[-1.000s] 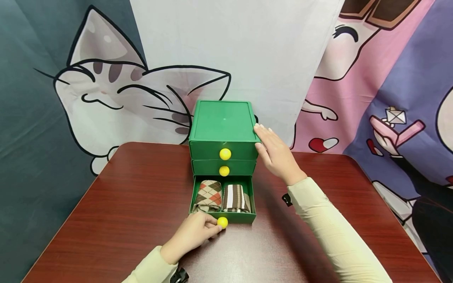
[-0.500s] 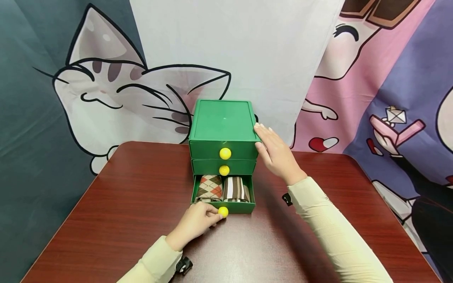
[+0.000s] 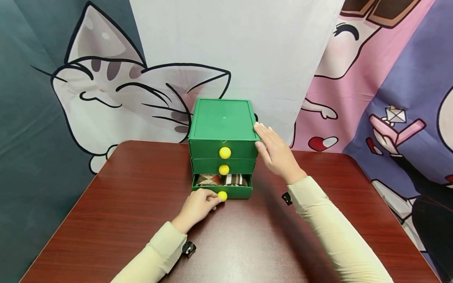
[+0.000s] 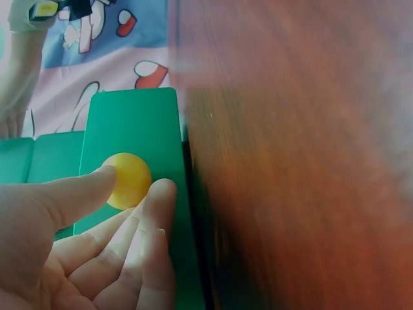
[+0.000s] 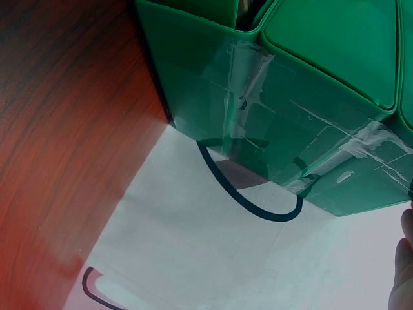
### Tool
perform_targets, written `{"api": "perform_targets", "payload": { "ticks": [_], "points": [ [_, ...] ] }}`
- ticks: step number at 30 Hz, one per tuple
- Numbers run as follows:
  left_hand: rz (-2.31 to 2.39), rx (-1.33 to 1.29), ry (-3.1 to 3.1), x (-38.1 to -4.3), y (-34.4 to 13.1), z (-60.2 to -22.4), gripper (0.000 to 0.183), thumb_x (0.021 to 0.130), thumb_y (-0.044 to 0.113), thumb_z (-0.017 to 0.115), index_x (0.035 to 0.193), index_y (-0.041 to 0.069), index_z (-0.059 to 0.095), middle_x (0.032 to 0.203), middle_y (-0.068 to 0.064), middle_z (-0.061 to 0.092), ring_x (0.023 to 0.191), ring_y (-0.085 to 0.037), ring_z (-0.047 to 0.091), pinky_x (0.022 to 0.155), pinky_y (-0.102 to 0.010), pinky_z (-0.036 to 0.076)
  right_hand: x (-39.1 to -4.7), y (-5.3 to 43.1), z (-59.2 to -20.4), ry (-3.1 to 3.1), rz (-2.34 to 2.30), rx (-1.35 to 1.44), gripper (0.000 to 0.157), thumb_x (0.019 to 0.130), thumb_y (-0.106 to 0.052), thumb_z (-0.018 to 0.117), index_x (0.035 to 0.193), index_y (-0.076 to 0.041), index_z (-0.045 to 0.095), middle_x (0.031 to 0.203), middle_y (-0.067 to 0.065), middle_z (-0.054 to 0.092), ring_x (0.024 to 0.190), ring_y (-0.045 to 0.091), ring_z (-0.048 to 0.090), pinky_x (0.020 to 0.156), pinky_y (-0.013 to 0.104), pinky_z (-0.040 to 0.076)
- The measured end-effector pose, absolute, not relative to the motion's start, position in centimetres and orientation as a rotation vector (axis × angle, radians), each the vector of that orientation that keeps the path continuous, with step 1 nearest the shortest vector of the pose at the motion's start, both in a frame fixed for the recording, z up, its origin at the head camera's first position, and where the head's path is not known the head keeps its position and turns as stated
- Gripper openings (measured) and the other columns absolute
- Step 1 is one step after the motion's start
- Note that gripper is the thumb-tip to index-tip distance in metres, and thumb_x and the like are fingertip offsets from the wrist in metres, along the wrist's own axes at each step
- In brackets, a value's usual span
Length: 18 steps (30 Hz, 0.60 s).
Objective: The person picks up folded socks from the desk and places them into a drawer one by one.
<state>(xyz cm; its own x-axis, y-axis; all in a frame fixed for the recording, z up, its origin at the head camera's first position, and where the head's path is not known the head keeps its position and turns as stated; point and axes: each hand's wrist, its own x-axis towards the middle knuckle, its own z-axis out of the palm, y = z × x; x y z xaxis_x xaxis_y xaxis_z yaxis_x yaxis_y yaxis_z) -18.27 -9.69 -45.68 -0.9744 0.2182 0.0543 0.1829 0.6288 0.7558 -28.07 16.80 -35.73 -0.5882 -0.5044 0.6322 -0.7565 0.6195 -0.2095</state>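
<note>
A green three-drawer box point(image 3: 223, 120) with round yellow knobs stands on the table. Its bottom drawer point(image 3: 237, 192) is partly pulled out, and two rolled fabric pieces, one argyle point(image 3: 209, 180) and one striped point(image 3: 235, 180), show inside. My left hand point(image 3: 199, 205) pinches the bottom drawer's yellow knob point(image 4: 131, 181) between thumb and fingers, as the left wrist view shows close up. With fingers extended, my right hand point(image 3: 277, 155) rests against the upper right side of the box. Only its fingertips point(image 5: 405, 248) appear at the edge of the right wrist view.
The reddish-brown wooden table point(image 3: 116, 204) extends on both sides and in front of the box. Clear tape point(image 5: 248, 90) crosses the box's side. Behind the table hangs a cloth point(image 3: 269, 51) printed with cartoon figures. A dark object point(image 3: 431, 224) stands at the right edge.
The bottom drawer has slid inward, away from me, with my left hand following on its knob. Less of the two fabric rolls shows now. My right hand has stayed in place.
</note>
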Motion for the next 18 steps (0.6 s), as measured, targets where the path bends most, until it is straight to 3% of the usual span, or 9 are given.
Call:
{"api": "perform_targets", "payload": {
  "ticks": [18],
  "points": [
    [1.405, 0.23, 2.78, -21.6, -9.5, -46.2, 0.017, 0.095, 0.02, 0.073, 0.1, 0.006, 0.079, 0.075, -0.001, 0.075, 0.066, -0.01, 0.07, 0.071, -0.032, 0.056, -28.1, 16.9, -35.7, -2.317, 0.634, 0.99, 0.05, 0.105, -0.015, 0.052, 0.151, 0.002, 0.045, 0.155, 0.016, 0.046, 0.145, 0.031, 0.04, 0.125, 0.042, 0.023]
  ]
}}
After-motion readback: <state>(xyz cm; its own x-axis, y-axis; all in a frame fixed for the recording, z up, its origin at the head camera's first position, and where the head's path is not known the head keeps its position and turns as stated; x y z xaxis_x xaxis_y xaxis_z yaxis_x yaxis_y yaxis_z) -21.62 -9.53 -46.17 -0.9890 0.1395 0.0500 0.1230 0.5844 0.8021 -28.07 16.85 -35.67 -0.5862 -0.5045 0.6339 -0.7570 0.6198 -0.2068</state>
